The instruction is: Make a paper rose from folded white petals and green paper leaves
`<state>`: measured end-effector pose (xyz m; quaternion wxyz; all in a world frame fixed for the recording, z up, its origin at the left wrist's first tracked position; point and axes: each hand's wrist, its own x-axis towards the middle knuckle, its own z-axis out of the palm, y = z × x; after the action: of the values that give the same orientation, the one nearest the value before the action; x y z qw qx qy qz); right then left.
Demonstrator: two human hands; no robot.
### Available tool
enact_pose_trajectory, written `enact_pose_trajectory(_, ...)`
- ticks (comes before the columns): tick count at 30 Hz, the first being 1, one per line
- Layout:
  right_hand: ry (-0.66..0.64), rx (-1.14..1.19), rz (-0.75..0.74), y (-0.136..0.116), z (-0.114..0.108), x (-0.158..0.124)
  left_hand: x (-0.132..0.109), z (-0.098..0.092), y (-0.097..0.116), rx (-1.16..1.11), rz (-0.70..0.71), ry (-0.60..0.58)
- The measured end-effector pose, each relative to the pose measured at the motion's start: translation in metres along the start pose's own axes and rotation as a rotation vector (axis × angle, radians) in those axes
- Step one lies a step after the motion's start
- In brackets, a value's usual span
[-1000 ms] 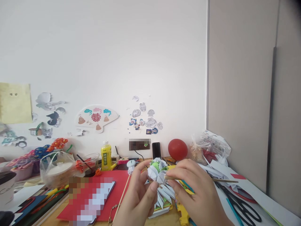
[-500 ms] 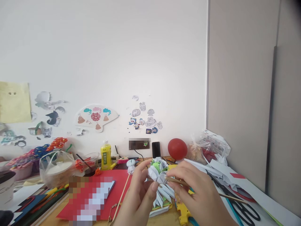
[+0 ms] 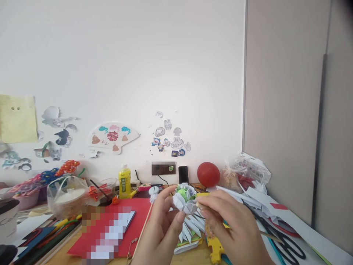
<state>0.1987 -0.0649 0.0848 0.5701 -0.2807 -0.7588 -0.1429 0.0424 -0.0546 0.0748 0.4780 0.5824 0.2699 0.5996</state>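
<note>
White paper with green near its middle is forming a flower [image 3: 184,199], which is sitting between the two hands, above the table [image 3: 197,257]. The left hand [image 3: 162,226] is curling around its left side, index finger behind and thumb in front, in a half-closed grip. The right hand [image 3: 233,221] is pinching what seems to be one end of a thin stick [image 3: 268,235], close beside the petals; whether it is touching them, I cannot tell.

Such a flower is probably weighing very little, its thin petals risking creases under pressure, so a loose hold low around the base is looking safer than one on the rims. The stick is seeming stiff, light and easy to pinch.

At the left, a plastic bag [image 3: 51,193] is enclosing a white tub [image 3: 70,197], whose contents are not showing. A clear bowl [image 3: 111,190] is holding orange-red pieces; a pink pot [image 3: 27,201] is carrying colourful flowers.
</note>
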Motion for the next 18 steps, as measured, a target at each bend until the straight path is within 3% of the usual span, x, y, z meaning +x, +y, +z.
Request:
enact_pose_trajectory(3, 0.109, 0.117, 0.013, -0.007, -0.012, 0.001, 0.001, -0.001, 0.001, -0.01, -0.003, 0.031)
enact_pose_trajectory(7, 0.498, 0.611, 0.038, -0.01, -0.028, -0.001, 0.006, -0.002, 0.004, -0.016, -0.003, 0.072)
enact_pose_trajectory(10, 0.697, 0.935, 0.108, -0.003, -0.037, 0.0, 0.011, -0.003, 0.006, 0.005, -0.032, 0.15)
enact_pose_trajectory(13, 0.854, 1.119, 0.241, 0.005, -0.04, 0.006, 0.014, -0.003, 0.005, 0.014, -0.07, 0.167)
enact_pose_trajectory(18, 0.999, 1.324, 0.407, 0.014, -0.036, 0.016, 0.015, -0.003, -0.001, -0.002, -0.079, 0.121)
